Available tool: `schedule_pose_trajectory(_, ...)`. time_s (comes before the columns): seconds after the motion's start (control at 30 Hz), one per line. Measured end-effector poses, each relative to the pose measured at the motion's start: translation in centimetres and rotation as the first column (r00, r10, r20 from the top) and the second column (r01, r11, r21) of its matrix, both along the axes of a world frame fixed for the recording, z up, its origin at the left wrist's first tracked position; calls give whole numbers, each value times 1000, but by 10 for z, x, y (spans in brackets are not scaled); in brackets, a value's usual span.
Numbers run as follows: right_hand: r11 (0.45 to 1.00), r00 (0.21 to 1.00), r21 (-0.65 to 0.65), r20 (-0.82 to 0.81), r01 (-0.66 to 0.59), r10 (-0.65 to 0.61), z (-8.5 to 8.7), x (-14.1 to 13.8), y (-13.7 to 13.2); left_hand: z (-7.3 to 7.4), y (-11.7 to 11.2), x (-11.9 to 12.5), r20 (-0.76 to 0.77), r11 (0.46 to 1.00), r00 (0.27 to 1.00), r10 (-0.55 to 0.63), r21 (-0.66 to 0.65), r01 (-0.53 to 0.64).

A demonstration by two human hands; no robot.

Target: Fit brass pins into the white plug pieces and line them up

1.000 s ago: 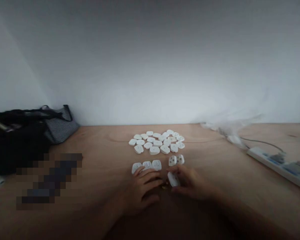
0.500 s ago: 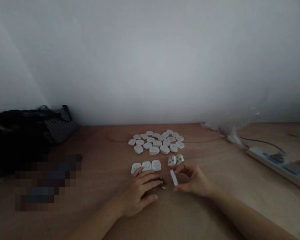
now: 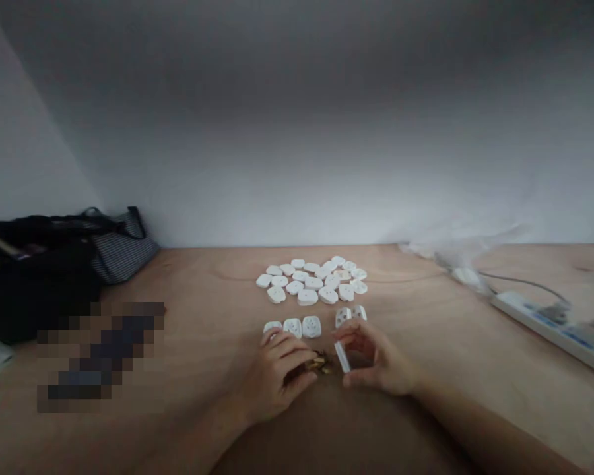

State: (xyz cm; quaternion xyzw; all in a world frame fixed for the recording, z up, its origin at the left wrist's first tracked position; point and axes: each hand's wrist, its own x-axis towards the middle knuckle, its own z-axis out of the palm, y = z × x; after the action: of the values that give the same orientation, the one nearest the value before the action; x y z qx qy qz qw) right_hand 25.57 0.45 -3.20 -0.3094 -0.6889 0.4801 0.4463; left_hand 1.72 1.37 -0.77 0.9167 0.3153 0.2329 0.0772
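With three white housings (image 3: 311, 326) lined up and brass-coloured bits (image 3: 326, 371) lying loose, the right hand (image 3: 386, 363) pinches a thin white piece (image 3: 343, 357); the left hand's (image 3: 280, 376) hold is unclear.

No text, label, brand, number or sign could be read. The power strip (image 3: 552, 332) at the right was too blurred to tell whether its casing bore any print. The white pieces (image 3: 307, 297) on the counter (image 3: 426, 310) were too small for any lettering to be made out, and the dark item (image 3: 116, 349) at the near left was pixelated past reading.
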Motion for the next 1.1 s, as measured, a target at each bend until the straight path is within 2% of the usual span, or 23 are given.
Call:
schedule_pose_trajectory(0.13, 992, 997, 109, 50, -58, 52, -3, -8, -1, 0, -3, 9, 81, 995, 992, 101, 6, -102)
schedule_pose_trajectory(0.37, 950, 981, 310, 191, -33, -28, 11, -20, -5, -6, -4, 16, 184, 992, 976, 115, 23, -121)
schedule_pose_trajectory(0.53, 936, 974, 352, 221, -26, -57, 18, -21, -7, -6, -5, 16, 189, 992, 976, 107, 39, -116)
schedule_pose_trajectory(0.63, 916, 952, 402, 284, -9, -115, 21, -19, -8, -6, -5, 15, 192, 990, 973, 131, 17, -137)
schedule_pose_trajectory(0.7, 919, 930, 394, 333, 11, -154, 21, -16, -8, -6, -5, 14, 179, 987, 971, 158, 3, -161)
schedule_pose_trajectory(0.83, 949, 903, 298, 372, 103, -214, 17, -12, -10, -8, -2, 11, 155, 985, 973, 171, -3, -173)
schedule_pose_trajectory(0.97, 938, 914, 324, 328, 128, -238, 15, -10, -11, -9, -2, 9, 160, 984, 971, 175, -1, -177)
schedule_pose_trajectory(1.1, 947, 951, 300, 240, 116, -192, 14, -6, -7, -8, -2, 9, 157, 986, 974, 164, -11, -165)
